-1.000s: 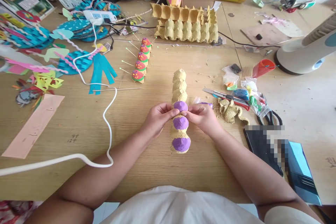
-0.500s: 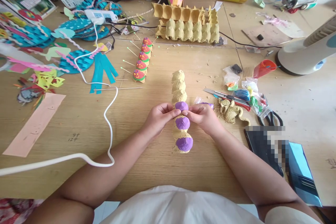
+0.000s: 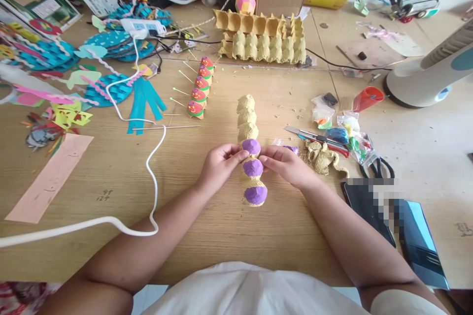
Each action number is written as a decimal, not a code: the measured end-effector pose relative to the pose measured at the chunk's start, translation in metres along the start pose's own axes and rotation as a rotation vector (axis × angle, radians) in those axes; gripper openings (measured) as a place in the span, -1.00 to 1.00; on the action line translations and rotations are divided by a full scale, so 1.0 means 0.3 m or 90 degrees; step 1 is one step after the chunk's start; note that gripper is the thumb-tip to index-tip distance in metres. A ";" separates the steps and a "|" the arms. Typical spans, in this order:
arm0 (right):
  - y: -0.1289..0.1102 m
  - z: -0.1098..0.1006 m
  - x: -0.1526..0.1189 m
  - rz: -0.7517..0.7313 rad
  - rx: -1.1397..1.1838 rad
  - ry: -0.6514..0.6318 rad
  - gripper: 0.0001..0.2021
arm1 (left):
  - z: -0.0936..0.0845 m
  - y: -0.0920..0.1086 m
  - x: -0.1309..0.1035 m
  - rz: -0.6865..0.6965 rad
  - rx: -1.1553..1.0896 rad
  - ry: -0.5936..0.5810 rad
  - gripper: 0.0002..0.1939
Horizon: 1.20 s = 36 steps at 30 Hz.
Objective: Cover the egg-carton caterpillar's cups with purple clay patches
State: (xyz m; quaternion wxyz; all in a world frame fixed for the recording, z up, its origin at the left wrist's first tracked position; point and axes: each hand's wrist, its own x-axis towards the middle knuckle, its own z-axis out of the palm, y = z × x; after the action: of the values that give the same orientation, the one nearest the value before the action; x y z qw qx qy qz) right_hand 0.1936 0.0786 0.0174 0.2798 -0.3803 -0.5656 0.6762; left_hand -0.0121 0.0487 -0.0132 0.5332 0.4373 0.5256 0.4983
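Note:
A strip of beige egg carton (image 3: 247, 117) runs away from me between my hands. Its three nearest bumps wear purple clay caps (image 3: 253, 168); the farther bumps are bare pulp. On the left edge, my left hand (image 3: 222, 166) pinches the strip beside the farthest purple cap, thumb on top. My right hand (image 3: 284, 163) grips the right edge at about the same level, with its fingertips partly hidden under the strip. Just beyond my right hand lies a small packet of purple clay (image 3: 291, 149), partly covered.
A finished caterpillar (image 3: 200, 89) with red and green bumps lies farther off. To the right are a utility knife (image 3: 314, 137), torn carton scraps (image 3: 322, 158), scissors (image 3: 380, 167) and a phone (image 3: 364, 206). A white cable (image 3: 150, 157) crosses the left side. Egg cartons (image 3: 268, 48) sit at the back.
Both thumbs have drawn back from the farthest purple cap to the strip's edges, so the cap shows more fully. The near end of the strip has shifted slightly.

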 end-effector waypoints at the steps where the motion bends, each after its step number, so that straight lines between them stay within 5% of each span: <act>1: -0.001 -0.002 0.003 0.004 0.002 -0.007 -0.65 | -0.005 0.003 0.001 0.017 0.029 0.004 -0.65; 5: 0.008 -0.006 0.012 0.020 -0.016 0.010 -0.75 | -0.017 0.018 0.000 0.076 0.097 0.017 -0.63; 8: 0.014 -0.008 0.013 0.034 -0.086 0.044 -0.83 | -0.022 0.023 0.000 0.168 0.241 -0.004 -0.79; 17: 0.002 0.011 -0.011 0.035 -0.543 0.137 -0.79 | -0.022 0.029 -0.007 0.343 0.625 -0.018 -0.87; 23: -0.053 0.036 -0.033 0.104 -0.629 0.166 -0.83 | -0.029 0.017 0.000 0.325 0.573 0.018 -0.87; 29: -0.097 -0.006 -0.067 0.045 -0.802 0.293 -0.68 | -0.041 0.000 0.014 0.312 0.461 0.090 -0.78; 36: -0.070 -0.080 -0.067 0.084 -0.954 0.215 -0.55 | -0.039 -0.013 0.019 0.320 0.421 0.136 -0.73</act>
State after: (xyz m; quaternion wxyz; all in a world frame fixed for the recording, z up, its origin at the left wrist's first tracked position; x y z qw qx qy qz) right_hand 0.2237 0.0800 0.0401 -0.0105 -0.5993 -0.7982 0.0607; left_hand -0.0238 0.0533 -0.0185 0.1687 0.6452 0.5862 0.4600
